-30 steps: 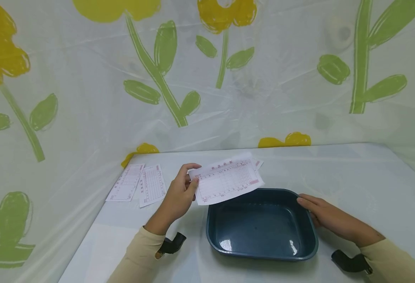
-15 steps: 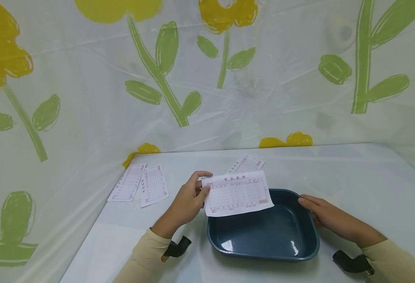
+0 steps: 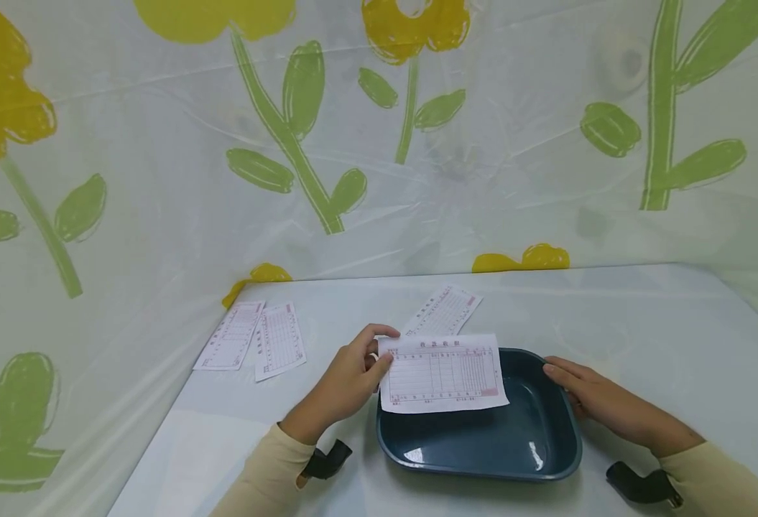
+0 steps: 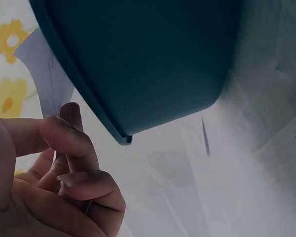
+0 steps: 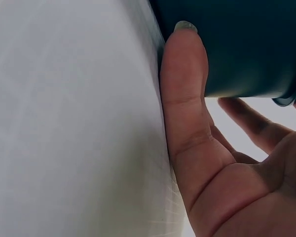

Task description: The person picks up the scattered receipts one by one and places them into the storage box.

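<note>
Presumably for steadiness, the right hand [image 3: 587, 389] is gripping a dark-blue rectangular plastic basin [image 3: 482, 446]; the left hand [image 3: 350, 378] is pinching a white rectangular paper slip [image 3: 445, 375].

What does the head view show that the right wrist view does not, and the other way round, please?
Only the head view shows the left hand pinching a printed sheet, two loose sheets at the left, another sheet behind, and the flowered backdrop.

Only the right wrist view shows, close up, one outstretched finger reaching low to the basin's outer wall.

Both share the right hand, the dark basin and the white table surface.
</note>
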A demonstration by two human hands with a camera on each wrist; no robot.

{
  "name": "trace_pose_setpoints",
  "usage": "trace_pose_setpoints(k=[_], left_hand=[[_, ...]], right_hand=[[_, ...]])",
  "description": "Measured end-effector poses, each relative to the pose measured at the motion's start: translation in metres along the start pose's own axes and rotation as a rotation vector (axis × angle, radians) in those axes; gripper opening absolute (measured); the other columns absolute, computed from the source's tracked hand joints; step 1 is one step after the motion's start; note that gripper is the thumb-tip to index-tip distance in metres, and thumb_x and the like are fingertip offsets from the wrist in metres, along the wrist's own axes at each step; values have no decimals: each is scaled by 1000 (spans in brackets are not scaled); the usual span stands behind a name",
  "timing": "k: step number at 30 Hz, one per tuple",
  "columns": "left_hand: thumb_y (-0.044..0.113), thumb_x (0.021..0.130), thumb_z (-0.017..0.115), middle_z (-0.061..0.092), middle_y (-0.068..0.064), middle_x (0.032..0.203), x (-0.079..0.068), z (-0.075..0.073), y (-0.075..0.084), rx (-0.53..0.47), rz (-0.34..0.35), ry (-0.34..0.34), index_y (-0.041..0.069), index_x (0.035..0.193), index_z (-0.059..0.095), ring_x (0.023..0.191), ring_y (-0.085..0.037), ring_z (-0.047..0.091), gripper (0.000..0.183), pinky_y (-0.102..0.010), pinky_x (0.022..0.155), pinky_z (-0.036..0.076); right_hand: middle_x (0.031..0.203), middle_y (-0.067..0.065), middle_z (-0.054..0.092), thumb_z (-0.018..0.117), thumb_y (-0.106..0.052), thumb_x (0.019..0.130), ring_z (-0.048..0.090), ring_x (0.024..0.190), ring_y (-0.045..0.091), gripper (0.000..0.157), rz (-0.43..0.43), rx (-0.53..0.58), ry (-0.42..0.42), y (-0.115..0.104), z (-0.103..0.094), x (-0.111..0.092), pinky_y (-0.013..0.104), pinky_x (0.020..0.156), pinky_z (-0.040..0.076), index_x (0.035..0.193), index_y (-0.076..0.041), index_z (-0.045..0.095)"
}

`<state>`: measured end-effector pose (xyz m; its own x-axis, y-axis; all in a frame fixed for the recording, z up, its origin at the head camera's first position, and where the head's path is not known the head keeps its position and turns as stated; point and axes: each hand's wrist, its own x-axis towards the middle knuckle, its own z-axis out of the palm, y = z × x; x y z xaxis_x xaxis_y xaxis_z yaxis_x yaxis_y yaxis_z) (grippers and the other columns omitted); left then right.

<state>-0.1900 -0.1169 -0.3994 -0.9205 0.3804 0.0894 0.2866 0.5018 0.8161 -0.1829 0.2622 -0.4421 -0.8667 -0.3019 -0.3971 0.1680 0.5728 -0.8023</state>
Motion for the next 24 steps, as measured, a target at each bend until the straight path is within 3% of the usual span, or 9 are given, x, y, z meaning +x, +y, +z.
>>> trace_pose_setpoints(k=[10, 19, 24], left_hand=[[14, 99, 61, 66, 2, 91, 2, 8, 1, 114, -17, -30, 20, 131, 56, 62, -8, 55, 34, -20, 51, 41], [18, 95, 68, 73, 1, 95, 4, 15, -1, 282, -18, -14, 22, 127, 60, 61, -5, 57, 33, -20, 49, 41], [22, 93, 71, 65, 4, 80, 1, 19, -1, 395, -11, 10, 23, 124, 63, 54, -5, 47, 32, -20, 47, 33]], right_hand=[[159, 33, 23, 29, -55, 106, 48, 133, 48, 81, -21, 4, 6, 0, 1, -3, 54, 97, 51, 156, 7, 15], [160, 33, 19, 27, -57, 105, 37, 139, 53, 83, -23, -18, 15, -4, 3, -3, 56, 99, 50, 156, 7, 14], [161, 33, 18, 28, -58, 105, 32, 142, 53, 83, -17, -6, 0, -4, 4, -2, 57, 100, 48, 157, 6, 14]])
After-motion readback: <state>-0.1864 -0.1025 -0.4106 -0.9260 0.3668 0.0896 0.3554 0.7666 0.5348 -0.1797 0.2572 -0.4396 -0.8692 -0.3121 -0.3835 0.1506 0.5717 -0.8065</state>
